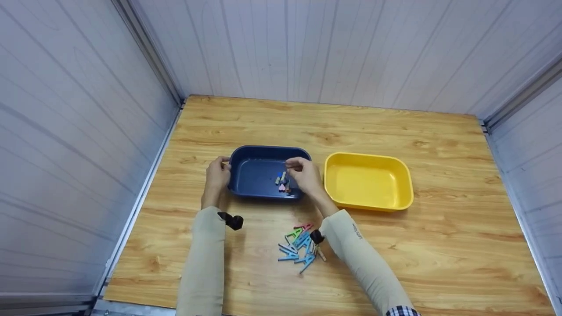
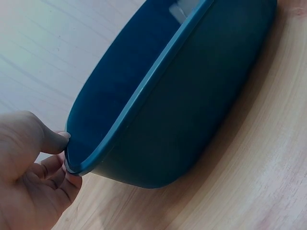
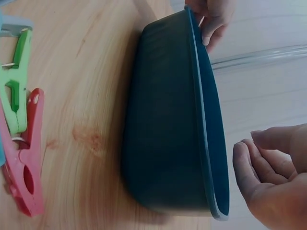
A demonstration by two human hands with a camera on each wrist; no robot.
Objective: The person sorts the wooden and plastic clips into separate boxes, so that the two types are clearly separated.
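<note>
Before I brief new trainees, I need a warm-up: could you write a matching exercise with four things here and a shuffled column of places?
1. Left hand
2. Right hand
3. Yellow basin
4. Clothespins

A. heaped on the wood-grain tabletop
B. right of the dark blue basin
C. pinching that basin's rim
D. above that basin's right end

Pairs: 1-C; 2-D; 3-B; 4-A

walls [image 1: 263,52]: pale, grey-streaked panels | framing [image 1: 149,48]: metal — at the corners | tabletop [image 1: 456,250]: yellowish wood grain

the head view looks forward and down from above the table [image 1: 452,245], while both close, tilted wrist views share one side of the dark blue tub [image 2: 192,100].
</note>
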